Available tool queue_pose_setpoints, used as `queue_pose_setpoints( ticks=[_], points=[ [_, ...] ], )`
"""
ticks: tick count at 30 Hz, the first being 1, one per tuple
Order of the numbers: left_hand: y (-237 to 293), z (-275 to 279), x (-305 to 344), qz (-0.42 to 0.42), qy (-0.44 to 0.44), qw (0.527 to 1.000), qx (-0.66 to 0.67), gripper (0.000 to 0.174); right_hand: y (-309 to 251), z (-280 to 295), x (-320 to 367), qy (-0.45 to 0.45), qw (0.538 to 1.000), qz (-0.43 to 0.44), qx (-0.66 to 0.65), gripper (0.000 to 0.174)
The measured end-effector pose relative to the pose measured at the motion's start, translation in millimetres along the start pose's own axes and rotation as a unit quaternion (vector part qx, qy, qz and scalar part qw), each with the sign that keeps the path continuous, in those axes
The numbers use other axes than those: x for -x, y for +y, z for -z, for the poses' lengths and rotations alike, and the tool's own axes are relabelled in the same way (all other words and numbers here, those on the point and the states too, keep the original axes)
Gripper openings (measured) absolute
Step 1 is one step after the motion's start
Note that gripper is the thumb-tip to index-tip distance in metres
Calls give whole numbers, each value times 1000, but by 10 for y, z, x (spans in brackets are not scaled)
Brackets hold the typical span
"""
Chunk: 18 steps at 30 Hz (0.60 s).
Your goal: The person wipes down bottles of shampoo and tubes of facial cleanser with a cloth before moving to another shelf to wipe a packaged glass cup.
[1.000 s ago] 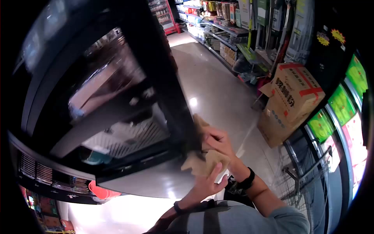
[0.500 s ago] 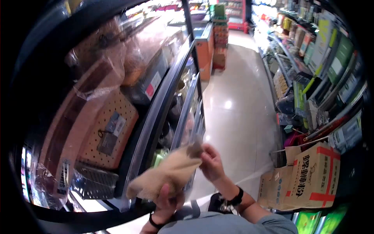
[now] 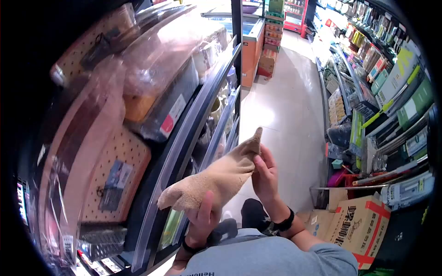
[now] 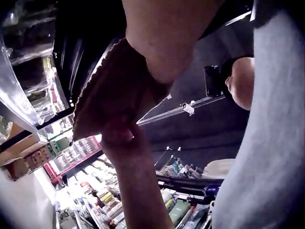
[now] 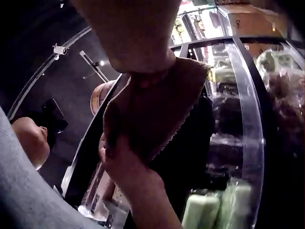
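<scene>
A tan fleecy cloth (image 3: 218, 181) stretches between both hands in front of the body, bunched and creased along its length. My left hand (image 3: 202, 218) grips its lower left part, thumb laid over the top and the fingers mostly hidden beneath. Near the narrow far end my right hand (image 3: 265, 172) pinches the fabric between thumb and fingers, and a pointed tip sticks up beyond them. From the left wrist the cloth (image 4: 107, 93) looks dark, with a wavy edge. The right wrist view shows the cloth (image 5: 162, 102) hanging between the two hands.
A black shelf with clear front rails (image 3: 165, 170) stands close on the left, holding plastic-wrapped goods and a perforated board (image 3: 115, 175). Cardboard boxes (image 3: 357, 230) sit at lower right beside stocked shelves. A tiled aisle (image 3: 290, 101) runs ahead to an orange-sided freezer (image 3: 251, 57).
The head view has swung round, bringing the left shelf and aisle into view. The cloth, earlier crumpled close to the dark frame's corner, is now drawn out longer between both hands.
</scene>
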<state>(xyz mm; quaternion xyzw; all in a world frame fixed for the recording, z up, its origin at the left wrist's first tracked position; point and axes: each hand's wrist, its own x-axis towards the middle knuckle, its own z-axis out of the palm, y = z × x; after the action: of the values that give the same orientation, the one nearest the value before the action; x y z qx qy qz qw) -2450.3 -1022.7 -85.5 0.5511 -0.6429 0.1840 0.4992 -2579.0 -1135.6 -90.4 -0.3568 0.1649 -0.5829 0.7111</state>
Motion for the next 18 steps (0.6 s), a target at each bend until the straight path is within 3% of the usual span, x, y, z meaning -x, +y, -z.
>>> queue_pose_setpoints(
  ticks=[2, 5, 9, 11, 12, 15, 18],
  points=[
    [-94, -335, -158, -10, 72, 996, 56, 36, -84, 148, -262, 8, 1000, 10, -1, 31],
    [-144, -709, -414, 1, 14, 1000, -18, 34, -100, 447, -741, -9, 995, 47, 86, 26],
    [-216, -1329, -794, -15, 16, 999, -31, 37, -265, 836, -1431, 21, 987, 59, 145, 20],
    [-182, -1608, -1052, -3, 20, 998, -61, 39, -466, 1057, -1770, 22, 998, -59, 14, 18],
    [-184, -1720, -1209, -10, 0, 997, -74, 40, -545, 1085, -1958, 20, 998, -61, 15, 16],
    [-209, -1939, -1494, -2, -8, 996, -84, 46, -717, 1046, -2460, 12, 999, -21, 28, 19],
    [-328, -2054, -1608, 20, 3, 989, -147, 50, -649, 888, -2801, -63, 981, 121, 141, 25]
  ],
)
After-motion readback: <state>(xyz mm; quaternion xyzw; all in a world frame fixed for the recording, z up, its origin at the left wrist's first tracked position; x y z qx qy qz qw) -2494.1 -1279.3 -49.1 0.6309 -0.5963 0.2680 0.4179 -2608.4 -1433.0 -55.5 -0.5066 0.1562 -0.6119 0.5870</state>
